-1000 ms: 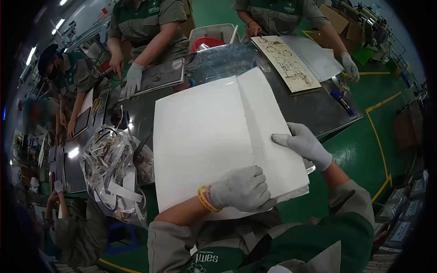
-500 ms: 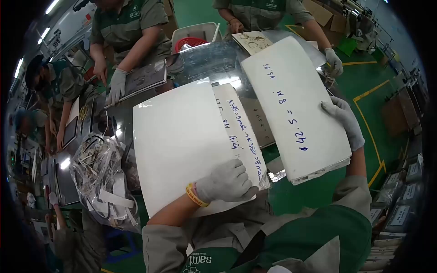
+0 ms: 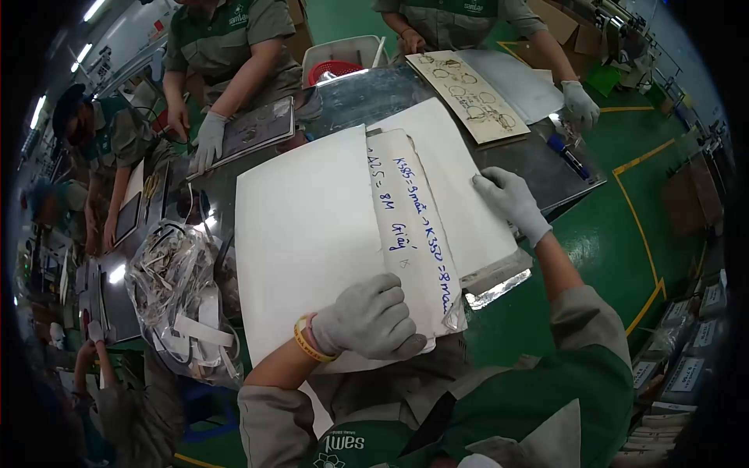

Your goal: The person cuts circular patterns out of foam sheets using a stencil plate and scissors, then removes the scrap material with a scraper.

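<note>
My left hand (image 3: 370,318), in a grey glove, is curled closed and rests near the front edge of a large white sheet (image 3: 304,234). Whatever its fingers may hold is hidden. Beside this sheet lies a narrower white stack (image 3: 425,226) with blue handwriting and a torn, plastic-like corner. My right hand (image 3: 511,203), also gloved, grips the right edge of a white board (image 3: 460,187), thumb on top and fingers hidden beneath. The board's left part goes under the handwritten stack.
A clear plastic bag of scraps (image 3: 183,300) sits at left. Across the metal table (image 3: 343,109), two co-workers stand by a dark panel (image 3: 261,129) and a patterned board (image 3: 468,97). A blue marker (image 3: 569,156) lies at right. Behind is a red basket (image 3: 335,70).
The white board in my right hand has come down and left, against the handwritten stack; its writing no longer shows. My right hand moved left. The patterned board and marker are now uncovered.
</note>
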A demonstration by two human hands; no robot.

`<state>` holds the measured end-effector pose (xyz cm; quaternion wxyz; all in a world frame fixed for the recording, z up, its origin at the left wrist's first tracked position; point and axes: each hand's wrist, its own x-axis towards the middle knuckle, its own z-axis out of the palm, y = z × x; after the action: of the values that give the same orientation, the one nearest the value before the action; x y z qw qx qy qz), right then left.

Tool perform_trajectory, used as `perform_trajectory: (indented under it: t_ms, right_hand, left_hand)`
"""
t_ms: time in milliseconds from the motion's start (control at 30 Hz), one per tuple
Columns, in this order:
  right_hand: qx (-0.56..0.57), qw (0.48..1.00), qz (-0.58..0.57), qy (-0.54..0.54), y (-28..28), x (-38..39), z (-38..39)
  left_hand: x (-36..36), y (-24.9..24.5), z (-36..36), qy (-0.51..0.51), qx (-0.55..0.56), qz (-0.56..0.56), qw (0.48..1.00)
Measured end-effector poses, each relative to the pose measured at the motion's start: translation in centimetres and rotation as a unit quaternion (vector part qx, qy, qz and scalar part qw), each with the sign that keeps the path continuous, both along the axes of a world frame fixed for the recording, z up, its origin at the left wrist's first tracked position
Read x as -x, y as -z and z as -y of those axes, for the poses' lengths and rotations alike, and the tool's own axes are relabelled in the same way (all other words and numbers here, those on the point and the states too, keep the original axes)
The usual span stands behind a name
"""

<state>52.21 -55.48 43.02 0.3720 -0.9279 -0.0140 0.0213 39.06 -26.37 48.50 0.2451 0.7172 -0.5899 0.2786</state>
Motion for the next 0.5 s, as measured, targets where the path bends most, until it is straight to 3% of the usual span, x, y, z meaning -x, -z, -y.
perform_trajectory:
  t_ms: [33,67,133,167,200,233,267,367,500]
  right_hand:
    - [0.112,0.974,0.198,0.019,0.2,0.5,-1.1]
    - [0.172,0.939,0.298,0.021,-1.5,1.2,-2.3]
    - [-0.021,0.992,0.12,-0.02,-4.6,3.5,-4.0]
    - [-0.176,0.975,-0.13,-0.037,-4.9,4.1,-4.7]
    - [-0.237,0.933,-0.255,-0.091,-4.5,4.8,-5.6]
    - [-0.193,0.947,-0.208,-0.148,-3.2,5.5,-6.9]
    - [-0.281,0.909,-0.254,-0.172,-2.9,6.4,-8.1]
    - [-0.38,0.866,-0.284,-0.159,-4.6,7.3,-8.7]
    - [-0.418,0.877,-0.203,-0.121,-7.6,8.0,-6.5]
  left_hand:
    - [0.1,-0.2,-0.3,-0.007,-0.006,-0.009,1.0]
    - [0.2,-0.4,-0.5,-0.009,-0.008,-0.006,1.0]
    - [0.3,-0.7,-0.6,-0.011,-0.008,0.002,1.0]
    - [0.2,-0.6,-0.7,-0.014,0.0,0.006,1.0]
    - [0.3,-0.6,-0.7,-0.014,0.001,0.004,1.0]
    - [0.2,-0.6,-0.7,-0.015,0.004,0.004,1.0]
    - [0.2,-0.7,-0.6,-0.019,0.006,0.006,1.0]
    - [0.4,-0.3,-0.3,-0.02,-0.005,-0.005,1.0]
    - [0.5,-0.9,-0.8,-0.041,0.01,0.008,0.999]
